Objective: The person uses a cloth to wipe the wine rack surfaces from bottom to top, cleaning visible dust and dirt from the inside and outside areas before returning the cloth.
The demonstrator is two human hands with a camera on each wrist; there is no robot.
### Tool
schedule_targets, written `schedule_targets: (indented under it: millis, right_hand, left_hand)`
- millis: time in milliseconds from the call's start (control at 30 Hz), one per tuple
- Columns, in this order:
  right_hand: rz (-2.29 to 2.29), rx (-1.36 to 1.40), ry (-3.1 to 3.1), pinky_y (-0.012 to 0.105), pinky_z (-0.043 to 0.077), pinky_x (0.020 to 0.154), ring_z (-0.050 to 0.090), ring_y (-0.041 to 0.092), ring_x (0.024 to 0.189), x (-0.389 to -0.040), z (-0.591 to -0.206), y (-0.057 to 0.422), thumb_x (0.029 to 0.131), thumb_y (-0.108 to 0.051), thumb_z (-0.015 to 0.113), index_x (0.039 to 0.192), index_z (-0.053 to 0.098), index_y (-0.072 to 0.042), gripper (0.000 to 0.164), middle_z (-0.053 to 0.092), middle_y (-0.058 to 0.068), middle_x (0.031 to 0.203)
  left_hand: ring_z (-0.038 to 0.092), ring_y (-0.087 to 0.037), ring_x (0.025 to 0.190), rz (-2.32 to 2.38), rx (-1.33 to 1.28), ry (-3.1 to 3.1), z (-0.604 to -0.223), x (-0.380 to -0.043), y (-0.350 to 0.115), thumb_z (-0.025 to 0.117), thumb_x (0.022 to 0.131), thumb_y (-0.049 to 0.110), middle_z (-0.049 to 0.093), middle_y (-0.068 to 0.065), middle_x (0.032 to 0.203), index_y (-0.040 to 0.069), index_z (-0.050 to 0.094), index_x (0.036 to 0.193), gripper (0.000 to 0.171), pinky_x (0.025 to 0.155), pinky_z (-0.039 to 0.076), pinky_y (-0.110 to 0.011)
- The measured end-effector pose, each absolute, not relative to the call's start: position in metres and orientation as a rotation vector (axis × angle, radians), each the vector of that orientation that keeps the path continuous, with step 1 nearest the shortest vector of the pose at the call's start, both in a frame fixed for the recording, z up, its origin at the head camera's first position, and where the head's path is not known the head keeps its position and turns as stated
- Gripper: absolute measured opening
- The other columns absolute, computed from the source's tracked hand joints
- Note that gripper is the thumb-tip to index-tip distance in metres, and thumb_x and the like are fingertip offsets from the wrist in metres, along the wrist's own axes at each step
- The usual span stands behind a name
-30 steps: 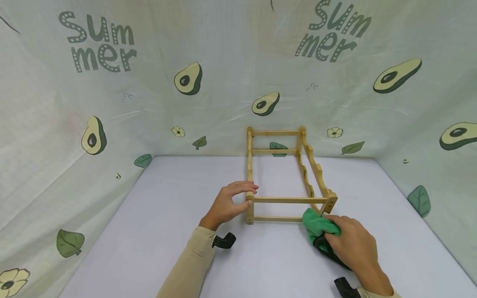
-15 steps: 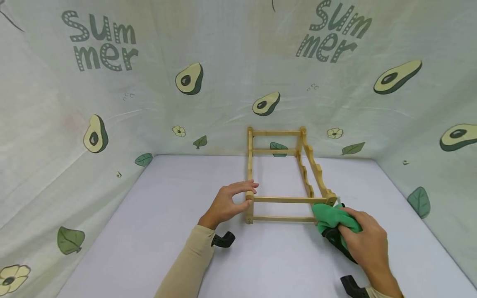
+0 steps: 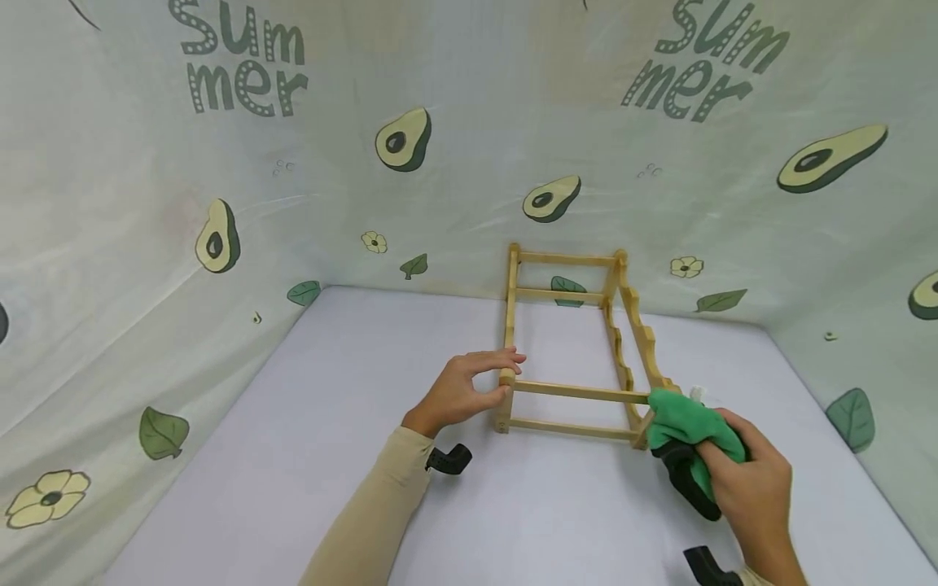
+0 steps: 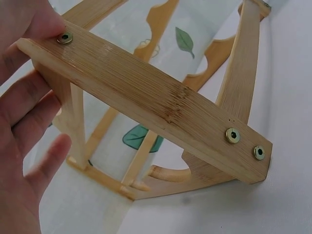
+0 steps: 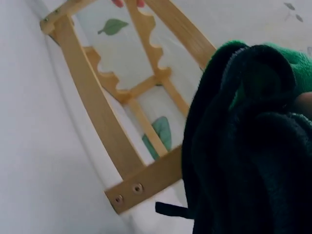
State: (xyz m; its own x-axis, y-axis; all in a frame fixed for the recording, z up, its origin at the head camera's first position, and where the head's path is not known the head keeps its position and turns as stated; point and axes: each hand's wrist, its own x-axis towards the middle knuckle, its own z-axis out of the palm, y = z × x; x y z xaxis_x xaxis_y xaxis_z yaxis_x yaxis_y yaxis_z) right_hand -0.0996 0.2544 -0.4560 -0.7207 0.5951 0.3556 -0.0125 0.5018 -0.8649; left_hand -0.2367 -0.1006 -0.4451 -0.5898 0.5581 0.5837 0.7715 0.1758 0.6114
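Note:
A light wooden rack (image 3: 579,391) with scalloped rails stands on the table, its bolted end post (image 4: 146,92) close up in the left wrist view. My left hand (image 3: 469,387) grips the near left corner, thumb on one side and fingers on the other. At the near right corner, my right hand (image 3: 755,480) holds a bunched green and black cloth (image 3: 685,423) against the rack's end. The cloth's dark side (image 5: 243,146) fills much of the right wrist view and hides most of that hand.
The white table (image 3: 352,374) spreads around the rack. Behind it and along both sides hangs a pale curtain (image 3: 454,163) printed with avocados, leaves and flowers. Black camera mounts (image 3: 450,460) stick out at both wrists.
My right hand has moved the cloth up and to the right, from low on the rack's near right corner to its upper end. The left hand keeps its grip. The head view has shifted slightly.

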Motion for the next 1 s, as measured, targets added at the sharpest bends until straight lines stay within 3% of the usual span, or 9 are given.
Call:
schedule_targets:
  millis: [233, 500, 667, 800, 1000]
  right_hand:
    - [1.272, -0.419, -2.106, 0.017, 0.040, 0.074, 0.054, 0.008, 0.091, -0.107, -0.450, 0.233, 0.086, -0.011, 0.077, 0.119, 0.073, -0.009, 0.034, 0.068, -0.011, 0.105]
    - [1.184, -0.208, -2.048, 0.012, 0.041, 0.073, 0.058, 0.000, 0.087, -0.116, -0.444, 0.210, 0.080, -0.005, 0.081, 0.115, 0.076, -0.010, 0.035, 0.071, -0.008, 0.103]
    - [1.128, -0.097, -2.025, 0.011, 0.041, 0.074, 0.058, -0.001, 0.085, -0.117, -0.448, 0.196, 0.077, 0.001, 0.080, 0.112, 0.076, -0.005, 0.036, 0.073, 0.005, 0.102]
    - [1.055, 0.050, -2.009, 0.011, 0.041, 0.075, 0.058, 0.003, 0.084, -0.122, -0.450, 0.184, 0.074, 0.005, 0.079, 0.111, 0.074, 0.000, 0.037, 0.073, 0.013, 0.100]
    - [0.961, 0.228, -1.998, 0.011, 0.041, 0.075, 0.061, 0.014, 0.079, -0.130, -0.451, 0.164, 0.072, 0.000, 0.081, 0.109, 0.074, -0.001, 0.037, 0.073, 0.012, 0.095]
  left_hand:
    - [0.047, -0.011, 0.136, -1.399, -1.255, -2.281, -0.443, -0.238, -0.102, 0.066, 0.090, 0.006, 0.061, 0.010, 0.137, 0.022, 0.070, 0.112, 0.028, 0.109, 0.040, -0.041]
    - [0.045, -0.014, 0.138, -1.445, -1.268, -2.264, -0.444, -0.237, -0.104, 0.066, 0.091, 0.004, 0.059, 0.010, 0.140, 0.022, 0.070, 0.115, 0.031, 0.110, 0.039, -0.041]
    - [0.044, -0.012, 0.138, -1.471, -1.297, -2.268, -0.445, -0.238, -0.105, 0.066, 0.091, 0.004, 0.057, 0.008, 0.143, 0.018, 0.070, 0.122, 0.035, 0.110, 0.039, -0.040]
    - [0.043, -0.013, 0.139, -1.472, -1.312, -2.278, -0.447, -0.239, -0.104, 0.065, 0.092, 0.005, 0.054, 0.007, 0.146, 0.016, 0.068, 0.128, 0.038, 0.111, 0.039, -0.040]
    - [0.043, -0.018, 0.140, -1.467, -1.324, -2.275, -0.440, -0.231, -0.101, 0.057, 0.091, -0.004, 0.054, -0.002, 0.146, 0.009, 0.066, 0.132, 0.043, 0.112, 0.036, -0.042]
